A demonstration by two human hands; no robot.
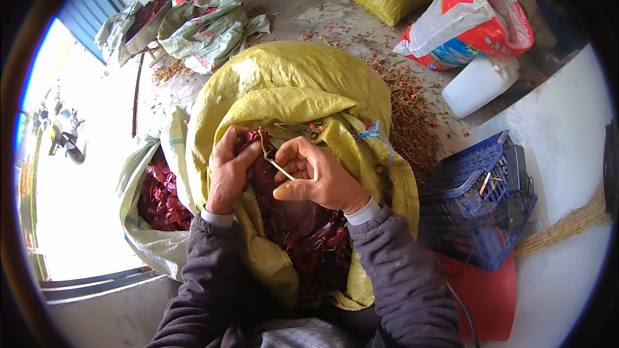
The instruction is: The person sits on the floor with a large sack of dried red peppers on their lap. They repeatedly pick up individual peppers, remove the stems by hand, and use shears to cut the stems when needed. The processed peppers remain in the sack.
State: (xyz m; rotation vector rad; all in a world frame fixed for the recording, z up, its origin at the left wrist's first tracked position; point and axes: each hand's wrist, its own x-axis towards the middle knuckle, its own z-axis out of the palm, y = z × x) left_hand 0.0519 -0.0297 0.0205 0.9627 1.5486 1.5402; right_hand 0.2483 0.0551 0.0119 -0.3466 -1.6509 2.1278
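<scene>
My left hand (226, 169) grips a dried red chili pepper (252, 136) between thumb and fingers, its pale stem (279, 169) slanting down to the right. The stem's free end lies between the parted thumb and curled fingers of my right hand (316, 171), which seems to hold nothing. Both hands are over the open mouth of a large yellow woven sack (295, 70). Inside its folds lie more dried chilies (314, 232), partly in shadow. Loose stems with red bits (314, 129) rest on a fold just beyond my hands.
At left a white woven sack (128, 193) holds red chilies (164, 193). Stem litter (413, 111) covers the floor on the right. There stand a blue plastic crate (483, 232) with a cigarette (485, 183) on top, a white jug (478, 84) and a red-and-white bag (454, 19).
</scene>
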